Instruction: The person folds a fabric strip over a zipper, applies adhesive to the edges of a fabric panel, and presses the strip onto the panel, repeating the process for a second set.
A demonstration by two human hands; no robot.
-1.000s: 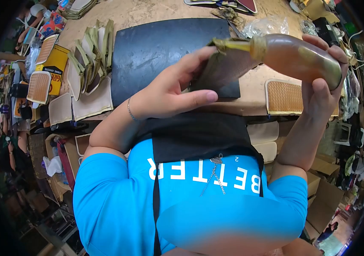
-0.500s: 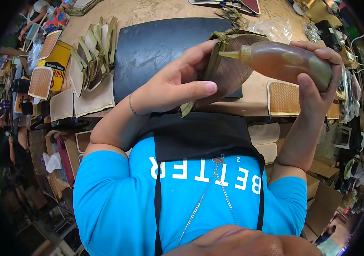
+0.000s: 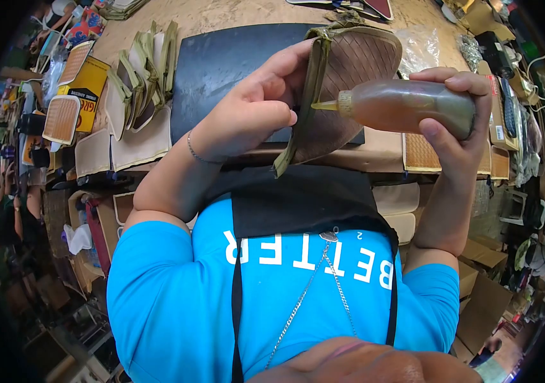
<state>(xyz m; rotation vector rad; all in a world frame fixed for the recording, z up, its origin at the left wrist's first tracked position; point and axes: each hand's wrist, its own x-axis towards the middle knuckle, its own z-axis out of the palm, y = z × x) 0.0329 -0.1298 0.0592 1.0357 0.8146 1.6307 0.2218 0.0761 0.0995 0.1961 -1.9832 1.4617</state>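
The sandal (image 3: 349,83) is up in front of the person's chest, over the black mat (image 3: 221,64), and its long side runs from the top of the view down toward the blue shirt (image 3: 176,300). The left hand (image 3: 247,118) pinches its green strap (image 3: 314,83) on the left, and the right hand (image 3: 457,121) wraps tight around the glue bottle (image 3: 406,105), which lies sideways with its yellow tip touching the strap. The shirt says "BETTER", and a yellow box (image 3: 87,92) at the left has red letters too small to read.
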